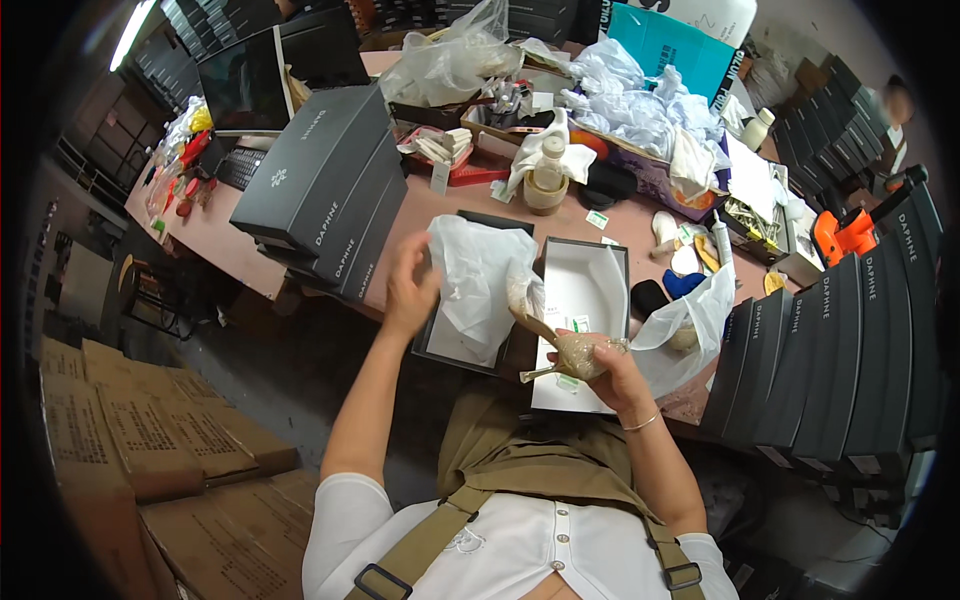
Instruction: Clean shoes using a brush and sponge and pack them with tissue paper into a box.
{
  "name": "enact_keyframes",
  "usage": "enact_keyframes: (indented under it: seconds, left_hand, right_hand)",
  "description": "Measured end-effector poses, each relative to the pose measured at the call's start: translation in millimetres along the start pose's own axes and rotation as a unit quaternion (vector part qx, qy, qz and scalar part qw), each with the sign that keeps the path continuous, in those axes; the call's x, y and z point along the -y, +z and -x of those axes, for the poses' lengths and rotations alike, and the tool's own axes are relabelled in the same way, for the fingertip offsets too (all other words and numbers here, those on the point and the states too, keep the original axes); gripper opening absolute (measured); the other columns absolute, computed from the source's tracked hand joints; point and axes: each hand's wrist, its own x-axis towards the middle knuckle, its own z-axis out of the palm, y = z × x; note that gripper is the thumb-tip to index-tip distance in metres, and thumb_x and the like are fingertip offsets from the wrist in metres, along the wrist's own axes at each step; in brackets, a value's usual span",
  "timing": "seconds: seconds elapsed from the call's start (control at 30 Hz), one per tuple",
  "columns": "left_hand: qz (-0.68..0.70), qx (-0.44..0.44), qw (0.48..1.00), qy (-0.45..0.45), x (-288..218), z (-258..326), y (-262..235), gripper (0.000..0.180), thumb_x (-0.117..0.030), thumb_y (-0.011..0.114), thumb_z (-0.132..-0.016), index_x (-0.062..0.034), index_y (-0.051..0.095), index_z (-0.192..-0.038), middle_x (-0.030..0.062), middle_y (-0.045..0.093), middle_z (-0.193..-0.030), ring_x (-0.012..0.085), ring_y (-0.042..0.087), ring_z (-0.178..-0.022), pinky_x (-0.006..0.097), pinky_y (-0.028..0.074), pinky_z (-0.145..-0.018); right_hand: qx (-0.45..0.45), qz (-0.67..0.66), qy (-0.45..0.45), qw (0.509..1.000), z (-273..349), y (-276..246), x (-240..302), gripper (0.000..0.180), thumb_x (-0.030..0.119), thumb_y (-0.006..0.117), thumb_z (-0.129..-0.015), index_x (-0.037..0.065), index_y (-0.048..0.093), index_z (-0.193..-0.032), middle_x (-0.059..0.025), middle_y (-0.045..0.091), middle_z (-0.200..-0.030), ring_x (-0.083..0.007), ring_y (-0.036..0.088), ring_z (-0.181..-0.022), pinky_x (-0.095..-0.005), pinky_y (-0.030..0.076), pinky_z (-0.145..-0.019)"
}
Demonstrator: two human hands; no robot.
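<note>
My right hand (618, 378) is wrapped round a glittery gold high-heeled shoe (578, 352), held tilted with its slim heel toward the left. Beneath it lies an open box part with a white inside (575, 268), holding small green-and-white labels. To its left, crumpled white tissue paper (468, 275) rises out of a dark shoe box (445, 348). Next to that tissue's left edge is my left hand (408, 285), its fingers apart and slightly bent, with nothing visible in them. A second glittery shoe (684, 337) lies partly covered by white wrapping (705, 318) at the right.
Dark shoe boxes are stacked on the left (325, 190) and stand in a row on the right (830, 350). Behind are a taped bottle (547, 175), a carton of crumpled tissue (640, 110) and an orange tape dispenser (843, 238). Brown cartons (170, 430) fill the floor at lower left.
</note>
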Motion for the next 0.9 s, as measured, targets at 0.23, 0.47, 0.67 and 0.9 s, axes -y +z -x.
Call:
enact_keyframes:
  seconds: [0.23,0.47,0.67,0.9]
  left_hand:
    - [-0.157,0.000,0.987,0.023,4,82,21,0.047,-0.001,0.064,-0.075,-0.0042,0.053,-0.121,0.0189,0.046,-0.130,0.0367,0.045,-0.121,0.042,0.039,-0.099]
    - [0.033,-0.056,0.998,-0.015,-61,8,81,0.015,-0.001,0.058,-0.086,0.0003,0.063,-0.100,0.0069,0.064,-0.082,0.0155,0.060,-0.069,0.027,0.048,-0.064]
    - [0.196,0.007,0.978,-0.066,-119,14,84,0.013,-0.008,0.060,-0.091,0.0012,0.063,-0.100,-0.0006,0.062,-0.083,0.0035,0.054,-0.072,0.020,0.045,-0.064]
    - [-0.052,0.008,0.997,0.047,-143,-9,35,0.011,-0.007,0.061,-0.086,0.0015,0.061,-0.093,0.0147,0.064,-0.080,0.0246,0.062,-0.067,0.032,0.049,-0.063]
  right_hand:
    - [0.004,-0.140,-0.031,0.990,7,5,-13,0.076,0.048,0.063,-0.084,-0.009,0.044,-0.132,-0.0210,0.054,-0.126,-0.0374,0.054,-0.117,-0.0421,0.041,-0.103]
    - [0.074,-0.139,-0.179,0.971,102,-1,-10,0.094,0.062,0.066,-0.070,-0.016,0.052,-0.121,-0.0319,0.052,-0.123,-0.0411,0.063,-0.096,-0.0414,0.053,-0.077]
    - [0.020,-0.137,-0.075,0.987,118,23,7,0.086,0.056,0.059,-0.078,-0.011,0.045,-0.130,-0.0297,0.053,-0.123,-0.0396,0.060,-0.107,-0.0421,0.053,-0.085]
    - [-0.030,-0.460,-0.098,0.882,54,29,-11,0.062,0.047,0.048,-0.091,-0.003,0.047,-0.128,-0.0259,0.056,-0.120,-0.0396,0.057,-0.111,-0.0410,0.054,-0.092]
